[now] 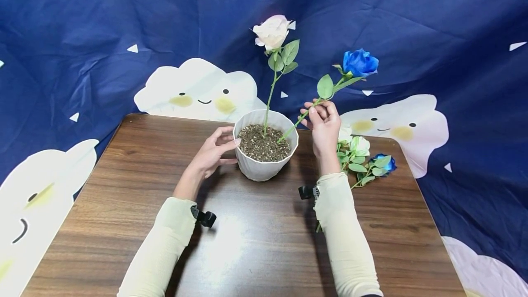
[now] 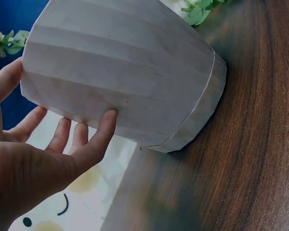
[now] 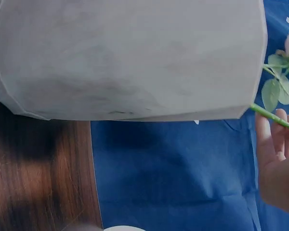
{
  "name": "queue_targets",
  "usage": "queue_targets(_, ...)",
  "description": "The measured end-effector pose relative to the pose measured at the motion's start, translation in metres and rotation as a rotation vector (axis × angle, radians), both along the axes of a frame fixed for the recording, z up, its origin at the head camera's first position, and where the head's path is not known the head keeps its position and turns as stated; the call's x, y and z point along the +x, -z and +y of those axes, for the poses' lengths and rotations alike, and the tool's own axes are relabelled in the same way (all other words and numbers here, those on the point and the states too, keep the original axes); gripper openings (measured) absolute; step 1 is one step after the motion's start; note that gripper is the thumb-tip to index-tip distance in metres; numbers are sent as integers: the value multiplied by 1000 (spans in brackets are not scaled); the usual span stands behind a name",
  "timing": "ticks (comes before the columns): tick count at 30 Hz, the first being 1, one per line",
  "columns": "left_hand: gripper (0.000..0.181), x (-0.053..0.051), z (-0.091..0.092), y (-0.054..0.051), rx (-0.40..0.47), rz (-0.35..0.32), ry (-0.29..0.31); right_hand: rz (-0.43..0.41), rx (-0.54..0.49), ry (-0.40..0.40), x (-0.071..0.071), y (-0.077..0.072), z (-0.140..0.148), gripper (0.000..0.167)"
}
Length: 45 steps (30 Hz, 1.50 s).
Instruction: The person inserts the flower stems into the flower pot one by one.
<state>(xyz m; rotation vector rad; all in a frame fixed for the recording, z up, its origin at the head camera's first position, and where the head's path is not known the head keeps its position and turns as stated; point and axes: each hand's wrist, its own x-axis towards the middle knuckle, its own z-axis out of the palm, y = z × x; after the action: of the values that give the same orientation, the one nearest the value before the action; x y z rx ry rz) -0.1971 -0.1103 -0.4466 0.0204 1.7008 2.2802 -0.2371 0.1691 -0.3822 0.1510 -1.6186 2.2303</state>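
A white faceted pot [image 1: 264, 168] holds brown soil [image 1: 264, 145], with a pale pink rose [image 1: 272, 33] upright in it. My left hand [image 1: 212, 152] rests against the pot's left side; in the left wrist view the fingertips of the hand [image 2: 53, 149] touch the wall [image 2: 115, 72] and rim. The right hand [image 1: 323, 127] pinches the green stem of a blue rose [image 1: 360, 63], which leans to the right, its lower end at the soil on the pot's right side. In the right wrist view the hand [image 3: 282, 159] holds that stem [image 3: 274, 118] beyond the rim.
More flowers lie on the table to the right, a white rose [image 1: 360, 146] and a blue one [image 1: 383, 164] among them, partly behind the right forearm. The wooden table [image 1: 136, 173] ends at a blue cloth [image 1: 165, 17] with cloud faces.
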Motion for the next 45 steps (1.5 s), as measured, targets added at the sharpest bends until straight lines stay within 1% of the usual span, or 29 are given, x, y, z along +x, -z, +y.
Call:
queue_targets(4,53,0,0,0,6,-3,2,8,86,13,-1,2,-6,19)
queue_targets(9,52,0,0,0,9,-3,1,5,154,3,-3,3,-14,23)
queue_targets(13,52,-1,0,0,4,3,1,16,229,-19,-6,6,-19,23)
queue_targets(16,53,-1,0,-1,2,7,4,18,285,-43,-7,7,-22,21)
queue_targets(20,53,-1,1,-1,2,9,12,-5,363,-62,-5,7,-25,17)
queue_targets(23,53,-2,1,-1,0,8,11,-13,412,-72,-6,6,-26,18)
queue_targets(28,54,-1,0,-1,-7,2,10,-35,452,-93,-8,6,-27,21)
queue_targets(35,55,0,0,0,-3,-4,12,-99,424,-104,-9,4,-30,18)
queue_targets(41,56,0,0,-1,-3,-4,8,-85,409,-103,-9,4,-33,17)
queue_targets(43,56,0,-1,-2,-4,-3,9,-76,420,-95,-9,5,-35,15)
queue_targets(45,56,0,-1,-2,-4,-2,8,-70,458,-77,-10,6,-36,14)
